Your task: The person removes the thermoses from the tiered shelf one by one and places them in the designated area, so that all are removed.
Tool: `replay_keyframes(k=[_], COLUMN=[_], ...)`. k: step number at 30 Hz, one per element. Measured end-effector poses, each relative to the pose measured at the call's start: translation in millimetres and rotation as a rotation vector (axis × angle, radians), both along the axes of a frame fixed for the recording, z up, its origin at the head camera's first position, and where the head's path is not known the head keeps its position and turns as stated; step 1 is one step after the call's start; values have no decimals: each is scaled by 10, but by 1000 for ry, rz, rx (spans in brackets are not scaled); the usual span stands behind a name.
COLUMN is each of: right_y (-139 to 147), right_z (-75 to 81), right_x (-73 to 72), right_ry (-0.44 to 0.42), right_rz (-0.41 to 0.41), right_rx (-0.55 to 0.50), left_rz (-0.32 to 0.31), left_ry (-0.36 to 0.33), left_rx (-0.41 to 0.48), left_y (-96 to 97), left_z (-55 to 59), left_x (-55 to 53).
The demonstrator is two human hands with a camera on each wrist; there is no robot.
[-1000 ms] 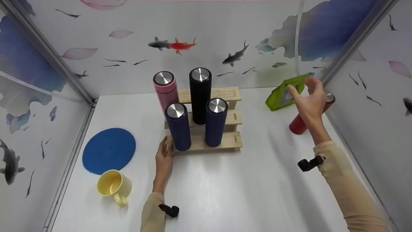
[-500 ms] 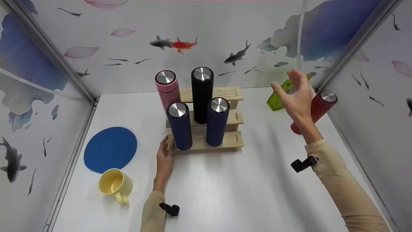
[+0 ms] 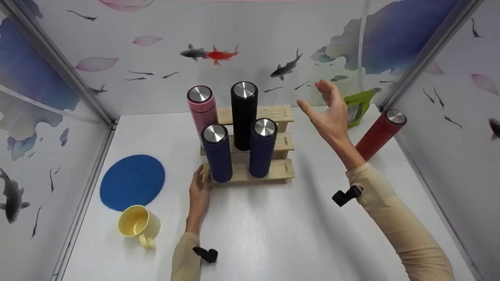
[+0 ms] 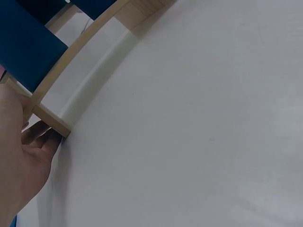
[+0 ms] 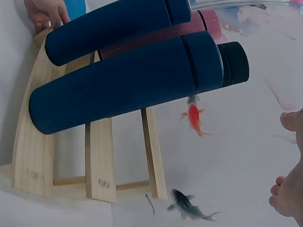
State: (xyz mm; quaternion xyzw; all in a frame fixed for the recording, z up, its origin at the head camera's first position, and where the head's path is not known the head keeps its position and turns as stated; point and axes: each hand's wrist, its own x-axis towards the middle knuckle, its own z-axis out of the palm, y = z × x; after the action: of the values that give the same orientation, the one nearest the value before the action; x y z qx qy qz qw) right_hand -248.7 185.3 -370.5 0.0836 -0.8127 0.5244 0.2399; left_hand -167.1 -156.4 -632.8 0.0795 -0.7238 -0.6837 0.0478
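Observation:
A three-tier wooden rack (image 3: 280,169) stands mid-table. On its lowest step are two dark blue thermos flasks, the left blue flask (image 3: 219,160) and the right blue flask (image 3: 262,154). Behind them rise a black flask (image 3: 243,121) and a pink flask (image 3: 204,113), their bases partly hidden. My left hand (image 3: 199,195) grips the front left end of the rack, thumb and fingers on either side of the wood in the left wrist view. Holding nothing, my right hand (image 3: 330,117) hovers right of the rack, thumb and fingers spread apart.
A red flask (image 3: 375,136) leans tilted at the right, partly behind my right forearm. Beside it is a green pouch (image 3: 357,107) against the back wall. At the left lie a round blue mat (image 3: 133,181) and a yellow mug (image 3: 139,226). Printed walls enclose the table.
My right hand has moved left, away from the red flask and across the green pouch, toward the rack. My left hand and the flasks on the rack have stayed in place.

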Motion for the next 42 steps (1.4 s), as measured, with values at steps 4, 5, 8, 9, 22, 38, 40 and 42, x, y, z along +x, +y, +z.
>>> replay_keyframes(k=[4,5,8,9,22,38,40,42], right_y=[-145,-180,-288,-322,-692,-1053,-1077,-1097], right_z=[8,11,21,24,78,163,165,168], right_x=[-3,-2,-7,-8,-19,-125,-131,-136], right_ry=[31,36,38,36,11,-114,-135,-153], right_rz=[47,56,86,93,157,251,273,292], right_rx=[-9,-10,-33,-40,-43,28,31,41], left_rz=[-2,-1,4,8,12,-3,2,4], left_ry=[-3,-5,-9,-11,-2,-12,-13,-8], left_rx=[14,20,22,18,23,40,36,25], left_y=[-3,-2,0,2,3,-6,-4,-1], left_z=[0,-1,-1,-3,-7,-33,-33,-34], left_x=[4,6,8,8,2,-16,-17,-15])
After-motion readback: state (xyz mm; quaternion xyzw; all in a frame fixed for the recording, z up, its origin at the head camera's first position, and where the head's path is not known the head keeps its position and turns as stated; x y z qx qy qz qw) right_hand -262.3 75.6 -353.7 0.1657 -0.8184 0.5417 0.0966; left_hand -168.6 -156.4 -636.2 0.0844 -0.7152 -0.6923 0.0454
